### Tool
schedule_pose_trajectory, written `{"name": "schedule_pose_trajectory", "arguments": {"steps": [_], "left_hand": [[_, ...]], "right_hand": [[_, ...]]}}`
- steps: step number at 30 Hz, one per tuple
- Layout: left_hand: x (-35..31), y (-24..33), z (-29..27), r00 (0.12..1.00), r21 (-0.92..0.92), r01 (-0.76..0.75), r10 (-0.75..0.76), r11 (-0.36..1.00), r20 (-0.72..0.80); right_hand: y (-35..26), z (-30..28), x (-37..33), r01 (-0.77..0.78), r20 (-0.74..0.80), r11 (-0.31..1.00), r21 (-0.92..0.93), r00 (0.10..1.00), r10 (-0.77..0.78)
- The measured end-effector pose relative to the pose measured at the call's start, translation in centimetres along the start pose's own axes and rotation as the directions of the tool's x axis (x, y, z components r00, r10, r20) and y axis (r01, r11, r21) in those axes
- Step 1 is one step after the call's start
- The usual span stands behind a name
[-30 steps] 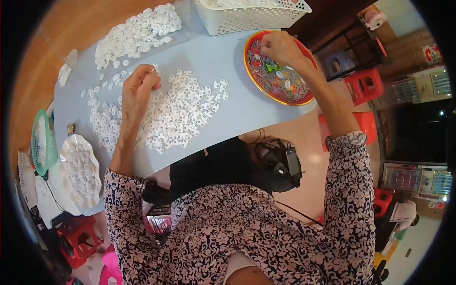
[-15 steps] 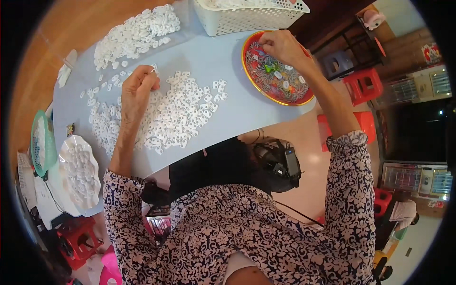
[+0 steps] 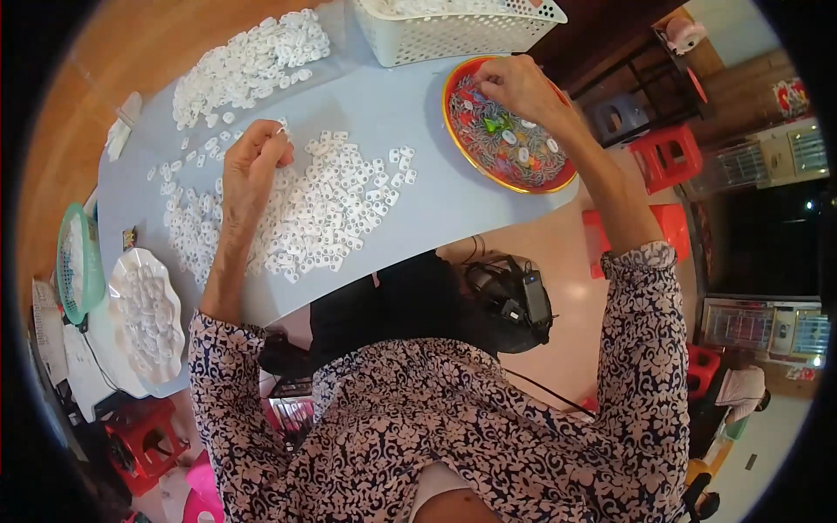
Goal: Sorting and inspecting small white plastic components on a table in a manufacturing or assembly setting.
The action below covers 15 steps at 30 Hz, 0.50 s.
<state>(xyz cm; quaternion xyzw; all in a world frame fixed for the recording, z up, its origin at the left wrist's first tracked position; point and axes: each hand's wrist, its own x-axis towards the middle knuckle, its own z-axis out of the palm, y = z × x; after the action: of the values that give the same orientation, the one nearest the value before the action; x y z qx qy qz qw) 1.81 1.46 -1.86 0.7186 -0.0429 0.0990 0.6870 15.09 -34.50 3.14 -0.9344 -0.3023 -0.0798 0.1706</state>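
Observation:
My left hand [image 3: 254,159] is closed above the table, its thumb and forefinger pinching a small white plastic piece [image 3: 282,127]. Just beside and below it spreads a pile of small white pieces with holes [image 3: 327,205]. My right hand [image 3: 516,85] reaches over the far left side of a red round tray with a yellow rim [image 3: 466,154]. Its fingers are pinched together, and what they hold, if anything, is hidden. The tray holds many small grey screws [image 3: 545,139], several white oval pieces and a green item [image 3: 498,126].
More white pieces [image 3: 253,65] lie on a clear plastic sheet at the far left. A white perforated basket [image 3: 462,39] stands behind the tray. At left are a scalloped white plate [image 3: 177,336] of white pieces and a green basket [image 3: 91,270]. Red stools [image 3: 667,161] stand at right.
Almost nothing differs. My right hand still works at the same spot in the tray, shifting only very slightly; my left hand keeps its pinch in place.

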Motion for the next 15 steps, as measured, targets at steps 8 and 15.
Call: {"name": "schedule_pose_trajectory", "arguments": {"steps": [8, 15], "left_hand": [[-0.2, 0.2, 0.1, 1.0, -0.002, 0.016, -0.016, 1.0, 0.005], [-0.4, 0.4, 0.2, 0.999, -0.014, 0.037, -0.037, 0.999, -0.027]], "right_hand": [[-0.6, 0.9, 0.5, 0.165, 0.08, 0.968, -0.19, 0.985, -0.152], [-1.7, 0.9, 0.7, 0.146, 0.023, 0.966, -0.214, 0.989, -0.145]]}}
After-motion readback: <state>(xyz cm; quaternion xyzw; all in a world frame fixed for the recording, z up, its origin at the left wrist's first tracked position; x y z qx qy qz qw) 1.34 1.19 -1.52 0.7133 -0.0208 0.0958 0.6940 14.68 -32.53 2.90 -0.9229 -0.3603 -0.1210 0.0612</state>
